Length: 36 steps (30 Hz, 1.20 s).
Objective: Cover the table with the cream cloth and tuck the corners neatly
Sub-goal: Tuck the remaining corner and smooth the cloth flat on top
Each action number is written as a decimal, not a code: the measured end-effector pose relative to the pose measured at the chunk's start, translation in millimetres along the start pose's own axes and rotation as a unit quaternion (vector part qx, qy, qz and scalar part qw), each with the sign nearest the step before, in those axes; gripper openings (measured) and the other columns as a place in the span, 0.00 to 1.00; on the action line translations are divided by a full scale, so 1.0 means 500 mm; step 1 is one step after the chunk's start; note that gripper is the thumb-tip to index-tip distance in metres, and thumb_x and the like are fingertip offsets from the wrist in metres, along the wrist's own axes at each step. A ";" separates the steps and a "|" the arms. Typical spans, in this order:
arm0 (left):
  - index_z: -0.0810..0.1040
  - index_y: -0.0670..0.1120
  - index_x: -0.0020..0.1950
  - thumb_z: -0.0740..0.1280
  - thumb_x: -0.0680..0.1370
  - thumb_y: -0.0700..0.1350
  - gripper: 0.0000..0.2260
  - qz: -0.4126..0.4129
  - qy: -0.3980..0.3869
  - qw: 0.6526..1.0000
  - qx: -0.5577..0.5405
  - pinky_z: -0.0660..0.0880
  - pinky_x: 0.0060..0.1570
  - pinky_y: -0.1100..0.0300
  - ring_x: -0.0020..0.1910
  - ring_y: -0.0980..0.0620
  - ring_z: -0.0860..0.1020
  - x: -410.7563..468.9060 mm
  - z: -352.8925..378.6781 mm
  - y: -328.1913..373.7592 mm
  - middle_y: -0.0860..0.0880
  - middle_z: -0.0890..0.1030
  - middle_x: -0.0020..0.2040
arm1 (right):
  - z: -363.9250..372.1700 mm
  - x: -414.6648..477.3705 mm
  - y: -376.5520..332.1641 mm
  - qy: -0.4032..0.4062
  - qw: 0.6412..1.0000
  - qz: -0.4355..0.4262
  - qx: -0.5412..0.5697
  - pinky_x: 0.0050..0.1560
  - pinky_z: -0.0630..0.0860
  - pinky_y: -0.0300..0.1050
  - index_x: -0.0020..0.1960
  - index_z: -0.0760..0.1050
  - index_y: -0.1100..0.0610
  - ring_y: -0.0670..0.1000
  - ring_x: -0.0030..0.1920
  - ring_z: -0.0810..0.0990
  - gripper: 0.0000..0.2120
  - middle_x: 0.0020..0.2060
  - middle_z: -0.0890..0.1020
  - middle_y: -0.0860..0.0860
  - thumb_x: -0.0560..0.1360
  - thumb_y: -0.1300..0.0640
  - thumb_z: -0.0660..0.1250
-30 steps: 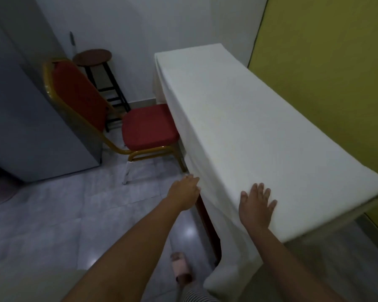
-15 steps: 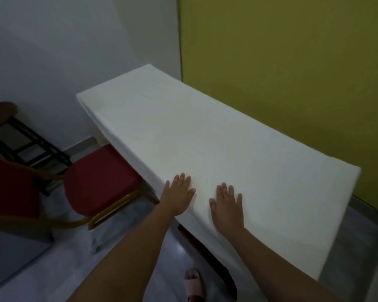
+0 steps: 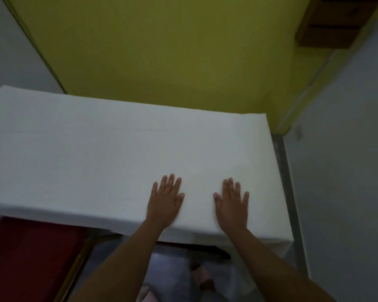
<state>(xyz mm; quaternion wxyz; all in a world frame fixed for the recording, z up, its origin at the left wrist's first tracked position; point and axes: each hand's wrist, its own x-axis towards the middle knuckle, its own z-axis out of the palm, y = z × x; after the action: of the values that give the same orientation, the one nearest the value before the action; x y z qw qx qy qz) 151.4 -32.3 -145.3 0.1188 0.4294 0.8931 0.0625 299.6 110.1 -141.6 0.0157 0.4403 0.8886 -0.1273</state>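
Note:
The cream cloth lies flat over the whole table top and hangs down the near and right sides. A dark strip of the table frame shows under the near overhang. My left hand rests palm down on the cloth near the front edge, fingers spread. My right hand lies flat beside it, a hand's width to the right, also with fingers apart. Neither hand holds anything.
A red chair seat with a gold frame sits under the table's near left side. A yellow wall runs directly behind the table. A grey wall stands close on the right. A pink slipper shows on the floor below.
The view swung right to face the table's long side. My left hand came up from the hanging side onto the top, and both hands slid right along the cloth.

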 end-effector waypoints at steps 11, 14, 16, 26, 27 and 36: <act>0.48 0.49 0.78 0.44 0.82 0.55 0.25 0.036 0.003 0.999 0.004 0.40 0.74 0.47 0.78 0.48 0.45 0.004 0.002 -0.015 0.47 0.46 0.79 | 0.015 -0.151 0.042 0.057 0.961 0.265 0.047 0.73 0.45 0.62 0.76 0.53 0.61 0.59 0.76 0.50 0.27 0.76 0.55 0.56 0.82 0.49 0.49; 0.47 0.48 0.78 0.36 0.78 0.59 0.31 0.088 -0.006 0.996 0.009 0.39 0.74 0.50 0.78 0.49 0.45 0.011 -0.002 -0.048 0.47 0.47 0.79 | 0.000 -0.108 0.004 0.061 0.964 0.254 0.052 0.73 0.43 0.62 0.76 0.53 0.61 0.58 0.76 0.49 0.26 0.77 0.54 0.55 0.82 0.50 0.49; 0.48 0.47 0.78 0.32 0.74 0.59 0.35 0.104 -0.001 0.995 -0.002 0.37 0.74 0.52 0.78 0.50 0.45 0.021 -0.007 -0.077 0.47 0.47 0.79 | 0.003 -0.071 -0.038 0.051 0.978 0.197 0.036 0.73 0.43 0.59 0.76 0.52 0.60 0.57 0.76 0.49 0.26 0.77 0.54 0.55 0.82 0.51 0.48; 0.51 0.48 0.78 0.34 0.76 0.59 0.33 0.011 0.028 1.000 0.002 0.39 0.74 0.53 0.78 0.50 0.48 0.028 -0.078 -0.365 0.48 0.51 0.79 | 0.076 0.024 -0.331 -0.008 0.999 -0.021 -0.024 0.74 0.42 0.58 0.77 0.49 0.58 0.55 0.77 0.47 0.26 0.77 0.52 0.53 0.82 0.48 0.44; 0.50 0.48 0.78 0.34 0.76 0.59 0.33 -0.001 0.030 1.000 0.003 0.39 0.73 0.53 0.78 0.50 0.47 0.020 -0.084 -0.400 0.48 0.50 0.79 | 0.085 0.023 -0.368 -0.012 0.999 -0.038 -0.027 0.74 0.42 0.58 0.77 0.49 0.58 0.55 0.77 0.47 0.27 0.77 0.52 0.53 0.82 0.48 0.43; 0.48 0.49 0.78 0.33 0.74 0.59 0.34 -0.078 0.042 0.996 -0.013 0.36 0.72 0.56 0.78 0.52 0.45 -0.051 -0.148 -0.727 0.50 0.48 0.79 | 0.160 -0.013 -0.716 -0.041 0.993 -0.112 -0.023 0.73 0.38 0.59 0.77 0.47 0.57 0.55 0.77 0.44 0.31 0.77 0.49 0.53 0.78 0.44 0.35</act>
<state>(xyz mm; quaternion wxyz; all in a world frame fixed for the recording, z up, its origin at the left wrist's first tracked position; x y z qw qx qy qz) -126.4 -279.7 -147.6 0.0916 0.3540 0.9271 0.0824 15.1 -122.0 -141.8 0.0481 0.3320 0.9336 -0.1256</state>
